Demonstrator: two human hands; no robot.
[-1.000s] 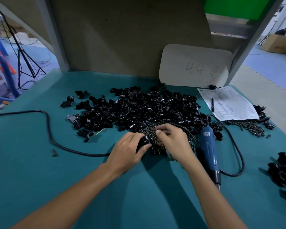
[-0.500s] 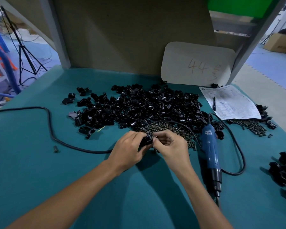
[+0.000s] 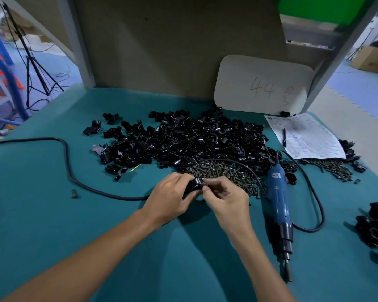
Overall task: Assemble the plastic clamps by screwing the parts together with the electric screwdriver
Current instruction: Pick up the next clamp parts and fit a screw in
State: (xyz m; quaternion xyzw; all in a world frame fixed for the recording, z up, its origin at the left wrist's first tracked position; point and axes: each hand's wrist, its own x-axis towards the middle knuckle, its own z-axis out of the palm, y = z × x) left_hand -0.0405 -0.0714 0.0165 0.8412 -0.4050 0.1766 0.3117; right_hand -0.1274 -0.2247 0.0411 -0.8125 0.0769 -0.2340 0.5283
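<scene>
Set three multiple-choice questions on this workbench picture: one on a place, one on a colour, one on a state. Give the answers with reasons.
1. Where does the electric screwdriver lie?
A. On the table, right of the right hand
B. Buried in the pile of black parts
C. On the paper sheet

2. What colour is its body?
A. Red
B. Blue
C. Yellow

3. What is the left hand doing?
A. Lying flat on the table
B. Gripping a black clamp part
C. Holding the pen

Answers:
1 A, it lies flat beside that hand.
2 B, the handle is blue.
3 B, its fingers curl round the part while the right hand pinches what looks like a screw against it.
</scene>
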